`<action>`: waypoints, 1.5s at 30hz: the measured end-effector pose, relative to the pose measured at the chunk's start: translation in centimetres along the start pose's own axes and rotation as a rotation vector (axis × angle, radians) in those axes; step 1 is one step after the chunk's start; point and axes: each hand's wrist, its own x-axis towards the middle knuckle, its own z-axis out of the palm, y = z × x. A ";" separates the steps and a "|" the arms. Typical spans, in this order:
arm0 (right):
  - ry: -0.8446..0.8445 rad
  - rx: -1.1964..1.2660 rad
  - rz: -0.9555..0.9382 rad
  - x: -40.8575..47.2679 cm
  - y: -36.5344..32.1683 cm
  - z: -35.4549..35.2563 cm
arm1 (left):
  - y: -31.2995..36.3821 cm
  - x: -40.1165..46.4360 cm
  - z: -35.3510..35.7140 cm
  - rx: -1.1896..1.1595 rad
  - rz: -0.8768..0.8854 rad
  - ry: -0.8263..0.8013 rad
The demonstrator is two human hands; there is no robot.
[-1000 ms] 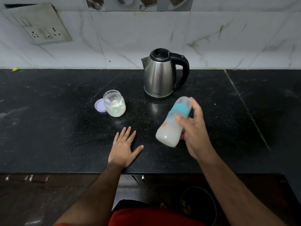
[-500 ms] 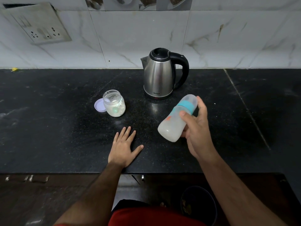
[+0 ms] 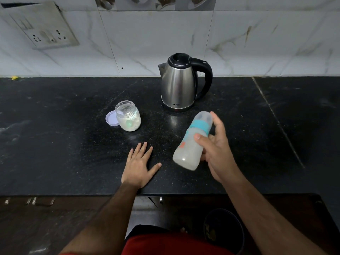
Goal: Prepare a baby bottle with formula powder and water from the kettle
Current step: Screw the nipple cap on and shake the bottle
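Observation:
My right hand [image 3: 218, 150] grips a capped baby bottle [image 3: 191, 144] with a teal ring, holding it tilted above the black counter [image 3: 55, 144]; cloudy white liquid fills its lower part. My left hand [image 3: 139, 165] lies flat on the counter with fingers spread, holding nothing. A steel kettle [image 3: 179, 83] with a black handle stands at the back, lid closed. Left of it sits an open clear jar of white formula powder [image 3: 128, 118] with a green scoop inside, and its pale lid [image 3: 111, 118] lies beside it.
A tiled wall runs behind the counter, with a switch and socket plate [image 3: 42, 28] at the upper left. A seam [image 3: 276, 120] crosses the counter at the right. Below the front edge are dark drawers and a round dark bin [image 3: 223, 230].
The bottle in my right hand has swung between tilts, its base rising then dropping lower and nearer to me again. My left hand, kettle and jar have stayed put.

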 end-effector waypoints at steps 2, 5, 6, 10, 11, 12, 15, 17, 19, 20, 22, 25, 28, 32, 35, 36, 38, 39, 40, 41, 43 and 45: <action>-0.071 -0.044 0.033 -0.3 0.2 0.0 | -0.1 0.0 0.1 0.006 0.002 0.000; 0.003 -0.012 -0.001 0.1 -0.5 -0.1 | -0.1 0.0 0.1 0.000 0.002 0.005; 0.054 0.015 -0.020 0.3 -0.7 -0.2 | 0.0 0.0 0.1 -0.001 0.002 0.006; 0.096 0.037 -0.019 0.4 -0.5 -0.2 | 0.0 0.0 0.0 -0.001 0.005 0.002; 0.052 0.022 0.000 0.2 -0.2 -0.1 | 0.0 0.0 0.0 0.000 0.005 0.000; 0.000 -0.002 0.022 -0.1 0.1 0.0 | -0.1 0.0 0.0 -0.002 0.004 -0.003; -0.084 -0.049 0.022 -0.4 0.2 0.1 | -0.1 0.0 0.0 -0.003 0.002 -0.007; -0.011 -0.002 -0.015 0.0 -0.4 0.0 | -0.1 0.0 0.1 -0.005 0.004 -0.004; 0.082 0.053 -0.036 0.5 -0.9 -0.1 | 0.0 0.0 0.1 -0.011 0.003 0.001; 0.100 0.068 -0.039 0.6 -0.9 -0.2 | 0.0 0.0 0.1 -0.013 0.004 0.002; 0.060 0.052 -0.026 0.4 -0.7 -0.1 | 0.0 0.0 0.0 -0.012 0.004 0.002; -0.084 -0.049 0.031 -0.4 -0.1 0.0 | 0.0 0.0 0.0 -0.013 0.004 -0.004; -0.047 -0.038 0.005 -0.2 -0.4 0.0 | -0.1 0.0 0.1 -0.008 0.004 -0.002; 0.117 0.044 -0.036 0.6 -1.0 -0.3 | -0.1 0.0 0.1 -0.009 0.004 -0.003; 0.010 -0.015 0.009 -0.1 -0.6 -0.2 | -0.1 0.0 0.0 -0.008 0.006 -0.001; -0.039 -0.049 0.032 -0.4 -0.4 -0.2 | -0.1 0.0 0.0 -0.007 0.006 -0.005; -0.086 -0.084 0.036 -0.6 -0.5 -0.2 | -0.1 0.1 0.1 -0.007 0.006 -0.006; -0.068 -0.069 0.019 -0.5 -0.8 -0.2 | -0.1 0.1 0.1 -0.012 0.006 -0.001; -0.020 -0.036 -0.001 -0.2 -1.1 -0.3 | -0.1 0.0 0.1 -0.019 0.007 0.006; 0.042 0.002 -0.021 0.1 -1.4 -0.4 | -0.1 0.0 0.1 -0.024 0.008 0.011; 0.155 0.046 -0.050 0.8 -1.7 -0.5 | -0.2 0.0 0.2 -0.026 0.009 0.012; 0.173 0.051 -0.049 0.8 -1.6 -0.5 | -0.3 0.0 0.3 -0.025 0.009 0.016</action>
